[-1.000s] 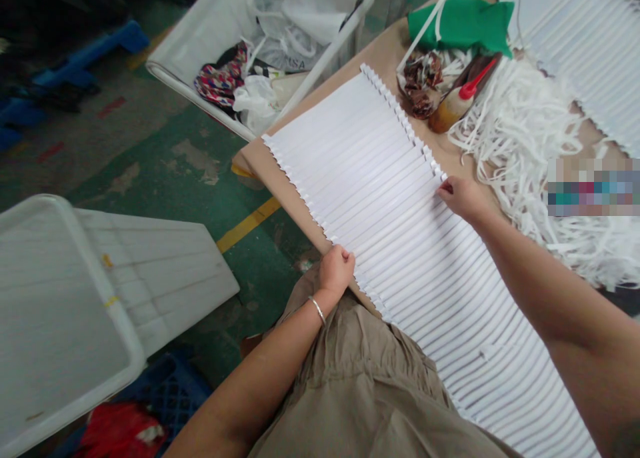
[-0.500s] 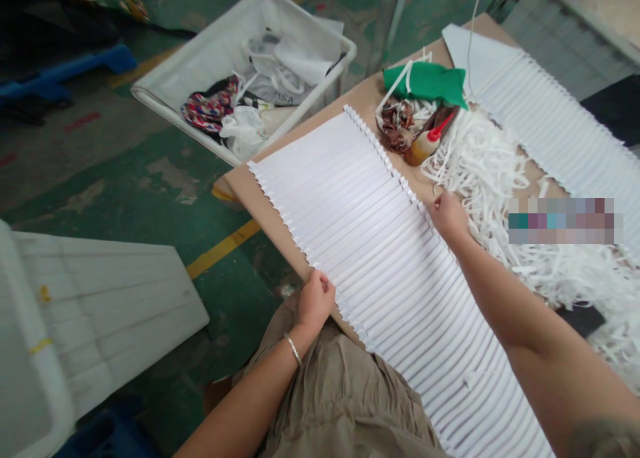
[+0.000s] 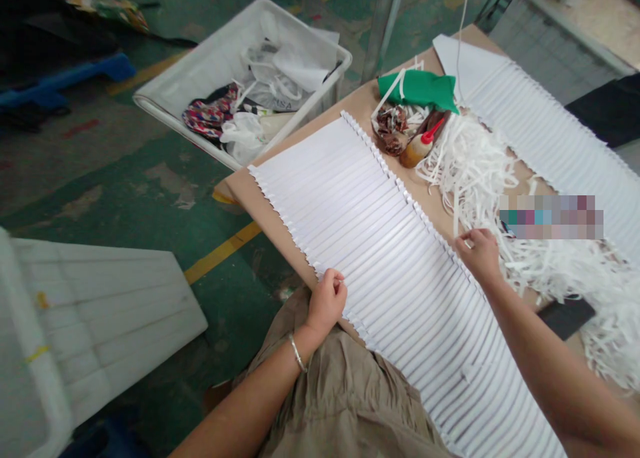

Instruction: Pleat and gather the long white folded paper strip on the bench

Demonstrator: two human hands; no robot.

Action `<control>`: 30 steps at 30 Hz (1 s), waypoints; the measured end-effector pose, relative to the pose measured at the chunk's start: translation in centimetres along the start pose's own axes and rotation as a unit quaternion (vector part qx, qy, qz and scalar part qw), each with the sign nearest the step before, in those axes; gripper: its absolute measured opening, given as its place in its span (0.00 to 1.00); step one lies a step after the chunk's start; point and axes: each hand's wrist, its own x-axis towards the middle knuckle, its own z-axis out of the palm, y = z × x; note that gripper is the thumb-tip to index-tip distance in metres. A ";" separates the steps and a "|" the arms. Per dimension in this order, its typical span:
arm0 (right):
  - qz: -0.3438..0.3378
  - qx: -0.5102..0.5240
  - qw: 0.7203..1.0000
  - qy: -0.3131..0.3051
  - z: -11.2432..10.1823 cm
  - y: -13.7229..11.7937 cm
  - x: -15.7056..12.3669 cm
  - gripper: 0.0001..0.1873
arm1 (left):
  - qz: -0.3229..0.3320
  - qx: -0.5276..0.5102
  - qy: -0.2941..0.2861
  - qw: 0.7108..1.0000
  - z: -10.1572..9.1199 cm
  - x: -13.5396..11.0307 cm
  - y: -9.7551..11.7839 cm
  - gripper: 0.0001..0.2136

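A long row of overlapping white sheets (image 3: 350,198) lies fanned out on the brown-topped table (image 3: 273,198), with small tabs along both long edges. At its near edge is my left hand (image 3: 327,301), its fingers curled closed; whether anything is between them is hidden. My right hand (image 3: 480,255) is past the far edge, closed in a pinch at the end of a thin white strip (image 3: 456,211). Beside it spreads a heap of loose white strips (image 3: 475,158).
Behind the heap lies a second fanned row of white sheets (image 3: 540,111). A glue bottle with a red tip (image 3: 417,150) and a green packet (image 3: 417,90) sit at the table's back. A white bin (image 3: 165,98) holding bags stands beyond the left end. A black flat object (image 3: 567,317) lies by the strips.
My right hand has moved off the far edge of the sheets to the right, and a white strip now shows at its fingertips. My left hand has shifted slightly right along the near edge.
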 end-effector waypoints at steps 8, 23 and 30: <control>-0.069 0.183 0.904 -0.381 -7.2 -7.6 -11.8 0.14 | 0.234 -0.061 -0.216 0.946 5.1 -1.9 8.0 0.17; -0.220 0.084 0.880 -0.413 -4.2 -10.3 -8.4 0.15 | -0.056 -0.107 -0.156 0.980 -1.6 -3.1 -1.3 0.05; -0.203 0.014 0.903 -0.377 -1.2 -10.9 -4.1 0.19 | -0.074 -0.067 -0.065 0.993 -1.7 -1.9 -4.1 0.06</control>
